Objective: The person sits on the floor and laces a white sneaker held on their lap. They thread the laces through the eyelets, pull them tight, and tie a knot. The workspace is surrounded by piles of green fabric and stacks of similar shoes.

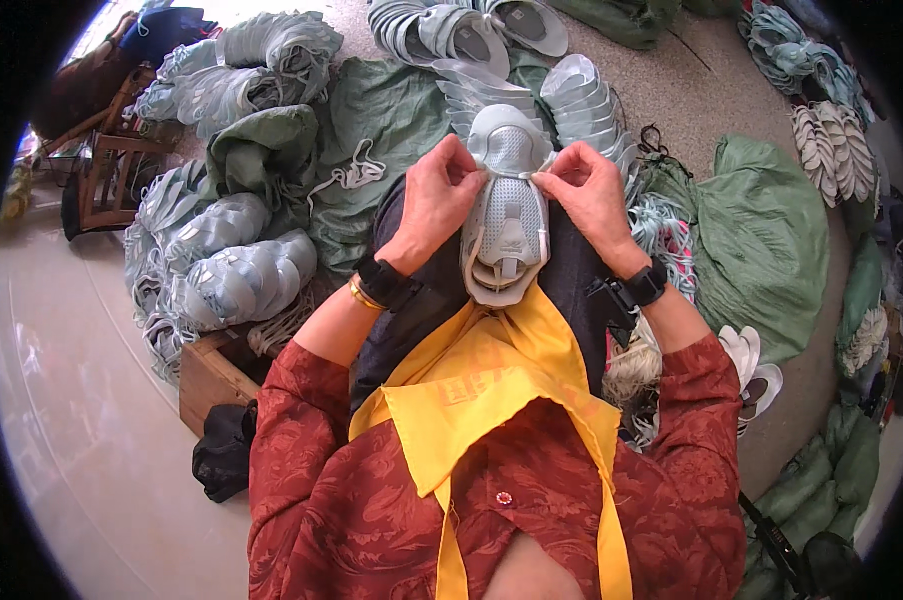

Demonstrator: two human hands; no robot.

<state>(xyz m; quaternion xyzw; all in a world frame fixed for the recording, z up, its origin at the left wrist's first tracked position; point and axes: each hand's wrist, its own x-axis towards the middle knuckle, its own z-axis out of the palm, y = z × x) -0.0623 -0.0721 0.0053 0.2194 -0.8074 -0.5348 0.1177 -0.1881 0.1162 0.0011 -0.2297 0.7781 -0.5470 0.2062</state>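
Note:
A pale grey shoe upper (pixel 505 212) with a perforated surface lies over my lap, its rounded toe pointing away from me. A thin white shoelace (pixel 517 174) crosses it from side to side. At the upper's left edge, my left hand (pixel 434 205) is closed, thumb and forefinger pinching the lace end. My right hand (pixel 590 195) pinches the lace in the same way at the right edge. The fingertips cover the lace ends. A yellow apron (pixel 492 385) lies below the upper's near end.
Stacked pale uppers (pixel 242 275) lie at left, with others (pixel 587 105) beyond my knees. A loose white lace (pixel 357 174) rests on green cloth (pixel 367 110). Nearby are a wooden box (pixel 212 380), a green sack (pixel 757 240) at right and a wooden chair (pixel 122 175) at far left.

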